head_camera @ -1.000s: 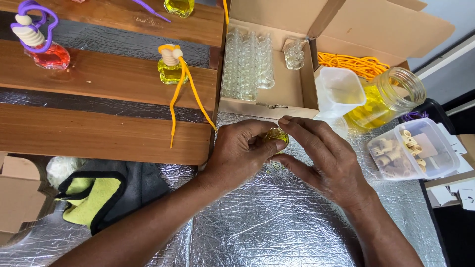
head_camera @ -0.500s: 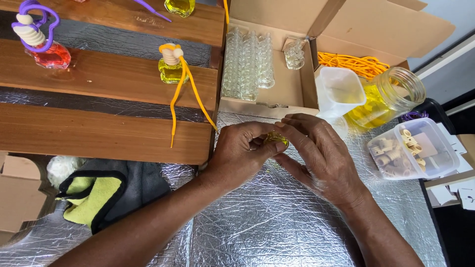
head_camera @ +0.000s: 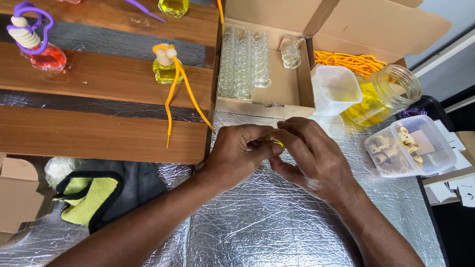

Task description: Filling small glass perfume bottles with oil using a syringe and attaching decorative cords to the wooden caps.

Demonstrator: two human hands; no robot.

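Both hands meet over the foil-covered desk [head_camera: 277, 222], just near of the open cardboard box [head_camera: 277, 94]. A small yellow bottle [head_camera: 275, 143] sits pinched between them: the left hand [head_camera: 237, 155] curls its fingers closed around it from the left, the right hand [head_camera: 314, 160] closes on it from the right. Both are equally near. So little of it shows that its long axis and heading cannot be told.

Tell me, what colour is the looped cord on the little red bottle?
Purple looped cord, clearest in the head view.
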